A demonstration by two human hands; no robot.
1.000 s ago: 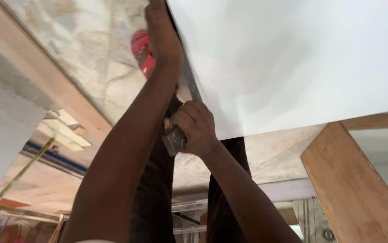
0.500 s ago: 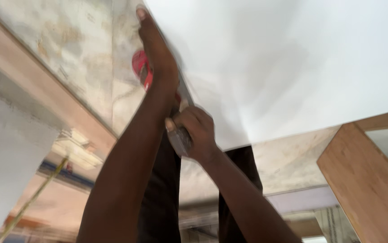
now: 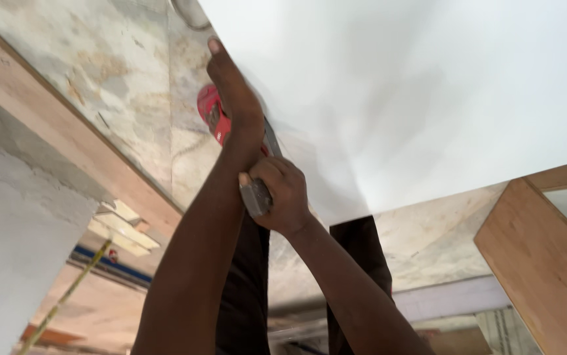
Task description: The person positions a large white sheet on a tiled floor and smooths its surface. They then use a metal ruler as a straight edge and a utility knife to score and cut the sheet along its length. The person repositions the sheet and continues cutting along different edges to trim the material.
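A large white sheet [image 3: 428, 98] fills the upper right of the view. My left hand [image 3: 234, 105] lies flat along the sheet's left edge, fingers stretched out and pressing on it. Just below it, my right hand [image 3: 280, 194] is closed around the grey handle of a hand tool [image 3: 255, 197] held against the same edge. The tool's red part [image 3: 210, 118] shows past my left wrist. Its working end is hidden by my left hand.
Mottled stone flooring [image 3: 112, 72] lies beyond the sheet. A long wooden board [image 3: 66, 144] runs diagonally at the left, and a plywood piece [image 3: 540, 256] stands at the right. A yellow tape measure [image 3: 66, 296] lies at the lower left. Legs in black trousers [image 3: 244, 289] are below my arms.
The view has shifted, so the sheet's edge and both hands sit a little lower in the frame. My left hand stays flat on the edge and my right hand keeps its grip on the tool.
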